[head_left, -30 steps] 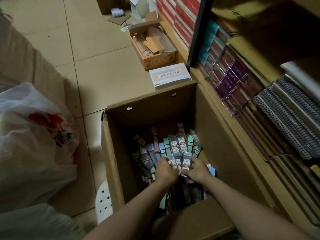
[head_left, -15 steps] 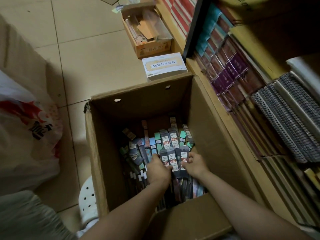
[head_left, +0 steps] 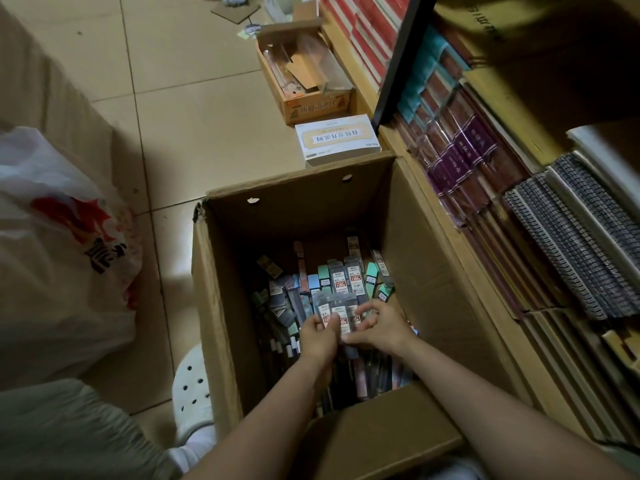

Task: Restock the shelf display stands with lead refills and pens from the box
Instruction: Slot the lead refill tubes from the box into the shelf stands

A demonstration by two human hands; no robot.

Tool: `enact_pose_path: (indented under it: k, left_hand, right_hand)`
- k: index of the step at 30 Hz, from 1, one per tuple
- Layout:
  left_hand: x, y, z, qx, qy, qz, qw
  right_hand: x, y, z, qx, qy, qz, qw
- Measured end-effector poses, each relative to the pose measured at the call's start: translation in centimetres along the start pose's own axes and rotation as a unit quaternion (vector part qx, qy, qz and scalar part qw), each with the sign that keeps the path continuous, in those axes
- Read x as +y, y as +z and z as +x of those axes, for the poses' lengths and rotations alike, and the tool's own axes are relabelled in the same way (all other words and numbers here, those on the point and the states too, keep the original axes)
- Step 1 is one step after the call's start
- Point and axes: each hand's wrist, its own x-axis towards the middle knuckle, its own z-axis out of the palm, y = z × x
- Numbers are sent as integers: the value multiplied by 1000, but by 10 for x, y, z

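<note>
Nearest to us, our two bare forearms reach down over the near flap of the open brown cardboard box point(head_left: 221, 306). Our left hand point(head_left: 318, 332) and right hand point(head_left: 377, 327) are close together inside it, both with fingers curled round a small bunch of clear plastic lead refill packets with red and white labels point(head_left: 337, 311). The left hand pinches the bunch from its left edge, the right from its right edge and below. The bunch sits just above the heap that fills the box bottom.

That heap is a jumble of more grey, mint-green and blue refill packets point(head_left: 346, 280) lying flat, and long dark pens point(head_left: 277, 327) along the left side and under our wrists.

Left of the box, a white perforated clog point(head_left: 192, 382) stands on the beige tiled floor point(head_left: 180, 109), and a white plastic bag with red print point(head_left: 59, 244) bulges beside it.

To the right, a wooden shelf point(head_left: 460, 271) holds rows of spiral-bound notebooks point(head_left: 571, 251) and purple-banded wrapped books point(head_left: 464, 150).

Beyond the box, touching its far wall, lies a flat white carton with a gold label point(head_left: 337, 138); behind that stands an open orange cardboard tray of loose packaging point(head_left: 304, 81).
</note>
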Motion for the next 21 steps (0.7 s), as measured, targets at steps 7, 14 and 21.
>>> enact_pose_path:
  k: [7,14,21]
  left_hand:
    - [-11,-10,6,132,-15,8,991]
    - [-21,-7,7,131,17,1,991]
    - [-22,-12,3,150,12,72,986]
  right_hand:
    - [18,-1,0,-80,65,-202,974]
    - [12,8,10,13,-2,-240,971]
    - [9,40,11,56,21,-300,952]
